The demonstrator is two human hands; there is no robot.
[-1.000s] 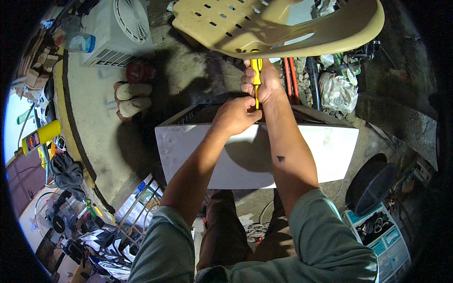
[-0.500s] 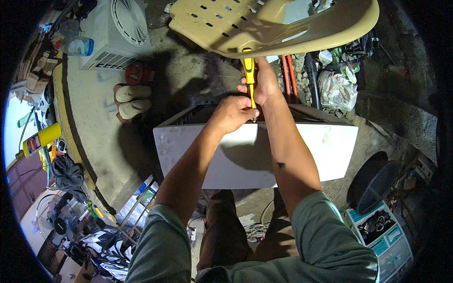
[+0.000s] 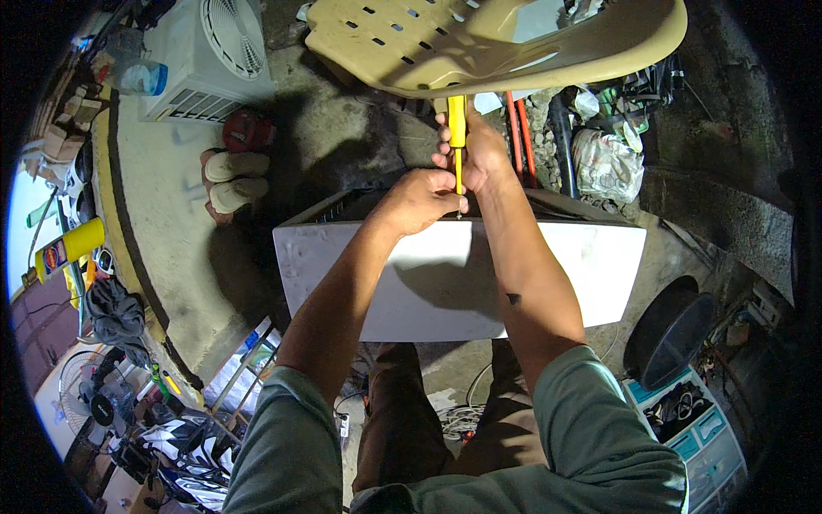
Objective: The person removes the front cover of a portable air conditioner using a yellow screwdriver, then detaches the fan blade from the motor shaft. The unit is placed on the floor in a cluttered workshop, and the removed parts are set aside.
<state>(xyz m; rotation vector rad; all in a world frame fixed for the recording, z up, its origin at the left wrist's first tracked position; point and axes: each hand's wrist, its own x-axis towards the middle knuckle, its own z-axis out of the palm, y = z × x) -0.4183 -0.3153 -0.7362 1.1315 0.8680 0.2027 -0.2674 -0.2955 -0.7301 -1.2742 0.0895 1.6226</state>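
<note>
A yellow screwdriver (image 3: 457,128) stands nearly upright in the picture, its tip at the far top edge of a white box-shaped metal casing (image 3: 342,278). My left hand (image 3: 421,201) pinches the lower shaft just above the tip, thumb and forefinger pressed together. Around the handle is my right hand (image 3: 481,152), its fingertips showing on the left side of it; the palm is partly hidden. Whatever the tip meets at the edge is too small to make out. The casing's dark interior shows behind its white face.
A beige plastic chair (image 3: 479,73) stands just beyond my hands. At far left are a white outdoor fan unit (image 3: 201,64) and a pair of pale slippers (image 3: 235,182). On the right lie a plastic bag (image 3: 606,163), a black basin (image 3: 672,330) and a teal-trimmed drawer unit (image 3: 698,428).
The screwdriver's handle has shifted slightly to the right and turned, and my right hand's fingers have moved around it. My left hand keeps its pinch. The whole view has shifted a little.
</note>
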